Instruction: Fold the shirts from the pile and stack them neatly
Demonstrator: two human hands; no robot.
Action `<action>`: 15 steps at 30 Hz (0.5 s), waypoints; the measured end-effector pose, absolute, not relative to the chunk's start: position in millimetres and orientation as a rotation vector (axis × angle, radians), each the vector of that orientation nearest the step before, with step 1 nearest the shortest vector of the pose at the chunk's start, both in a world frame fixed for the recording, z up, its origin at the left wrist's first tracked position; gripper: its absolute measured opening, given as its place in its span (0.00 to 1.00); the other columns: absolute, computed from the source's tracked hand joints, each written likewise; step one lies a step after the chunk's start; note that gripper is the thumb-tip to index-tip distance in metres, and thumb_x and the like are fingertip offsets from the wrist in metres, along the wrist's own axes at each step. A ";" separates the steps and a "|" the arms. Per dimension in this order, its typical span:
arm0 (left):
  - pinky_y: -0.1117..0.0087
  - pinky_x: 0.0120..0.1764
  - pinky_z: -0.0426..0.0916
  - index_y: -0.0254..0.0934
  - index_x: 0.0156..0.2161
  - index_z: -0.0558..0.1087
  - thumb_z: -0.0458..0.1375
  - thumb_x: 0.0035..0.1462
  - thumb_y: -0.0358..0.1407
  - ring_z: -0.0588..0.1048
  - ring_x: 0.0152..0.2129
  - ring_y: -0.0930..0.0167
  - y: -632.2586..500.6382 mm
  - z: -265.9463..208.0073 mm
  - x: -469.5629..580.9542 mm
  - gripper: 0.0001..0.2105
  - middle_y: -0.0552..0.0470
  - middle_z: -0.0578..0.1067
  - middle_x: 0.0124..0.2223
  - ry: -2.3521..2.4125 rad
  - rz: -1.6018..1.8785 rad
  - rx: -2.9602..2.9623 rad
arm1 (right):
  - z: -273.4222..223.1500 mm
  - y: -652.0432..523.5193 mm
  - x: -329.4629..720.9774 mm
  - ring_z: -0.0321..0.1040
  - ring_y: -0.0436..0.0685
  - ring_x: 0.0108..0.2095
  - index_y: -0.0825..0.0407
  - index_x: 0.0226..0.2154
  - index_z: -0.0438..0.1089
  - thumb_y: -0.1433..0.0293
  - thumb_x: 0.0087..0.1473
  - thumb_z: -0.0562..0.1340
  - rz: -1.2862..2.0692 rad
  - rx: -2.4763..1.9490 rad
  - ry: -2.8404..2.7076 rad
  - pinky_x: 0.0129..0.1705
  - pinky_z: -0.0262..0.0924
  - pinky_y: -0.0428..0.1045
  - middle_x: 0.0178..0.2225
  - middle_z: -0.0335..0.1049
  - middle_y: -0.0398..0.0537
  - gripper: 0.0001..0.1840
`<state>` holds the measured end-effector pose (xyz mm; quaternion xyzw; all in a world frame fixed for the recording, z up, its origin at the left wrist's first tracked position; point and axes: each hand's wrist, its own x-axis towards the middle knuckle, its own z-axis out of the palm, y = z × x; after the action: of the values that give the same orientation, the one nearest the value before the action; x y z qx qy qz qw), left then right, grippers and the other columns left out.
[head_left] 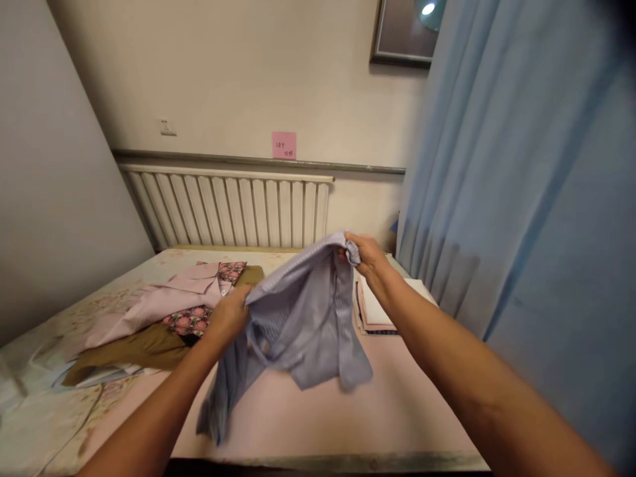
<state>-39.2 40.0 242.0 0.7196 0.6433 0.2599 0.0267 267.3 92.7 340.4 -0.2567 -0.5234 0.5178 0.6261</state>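
A blue-grey striped shirt [311, 324] hangs in the air between my hands, above a pink cloth on the bed. My left hand [231, 315] is closed on one side of it, lower down. Higher up and to the right, my right hand [365, 255] grips another part of the fabric, which bunches at the fingers. The lower parts of the shirt droop close to the pink cloth [397, 411]; whether they touch it I cannot tell. My fingertips are partly hidden by the fabric.
Loose clothes lie heaped at the left, among them a pink garment [159, 301] and an olive one [139, 351]. A folded stack [385, 311] sits at the right, near the blue curtain [467, 199]. A white radiator [233, 209] stands along the wall behind.
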 end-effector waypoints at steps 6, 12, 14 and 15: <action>0.71 0.37 0.60 0.39 0.41 0.69 0.49 0.55 0.32 0.72 0.38 0.65 52.9 320.2 -37.5 0.10 0.50 0.74 0.39 2.273 1.128 2.372 | 370.5 93.4 297.6 0.61 0.46 0.17 0.54 0.26 0.66 0.62 0.43 0.67 0.934 -0.525 -1.241 0.20 0.57 0.42 0.18 0.66 0.37 0.14; 0.71 0.40 0.61 0.40 0.50 0.66 0.49 0.49 0.25 0.73 0.42 0.65 30.5 215.2 -27.9 0.21 0.48 0.74 0.47 2.143 0.731 2.369 | 240.3 42.5 340.6 0.61 0.46 0.16 0.56 0.25 0.69 0.59 0.39 0.68 1.063 -1.035 -1.160 0.18 0.55 0.41 0.17 0.67 0.38 0.17; 0.70 0.39 0.62 0.40 0.49 0.67 0.48 0.50 0.24 0.73 0.42 0.65 15.6 166.0 -23.2 0.21 0.48 0.75 0.47 2.056 0.534 2.357 | 193.9 18.2 349.5 0.57 0.46 0.13 0.57 0.21 0.69 0.59 0.36 0.68 1.101 -1.122 -1.140 0.14 0.50 0.41 0.13 0.64 0.39 0.17; 0.70 0.38 0.62 0.39 0.48 0.67 0.46 0.50 0.24 0.74 0.42 0.64 6.9 142.6 -20.6 0.20 0.47 0.75 0.46 2.035 0.450 2.341 | 174.6 4.9 352.8 0.55 0.45 0.11 0.57 0.17 0.67 0.60 0.34 0.69 1.114 -1.157 -1.136 0.12 0.46 0.41 0.10 0.61 0.39 0.17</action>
<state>-20.6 6.9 142.6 0.7469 0.6492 0.1435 0.0038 352.8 4.9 174.6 -0.4895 -0.4807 0.4716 0.5540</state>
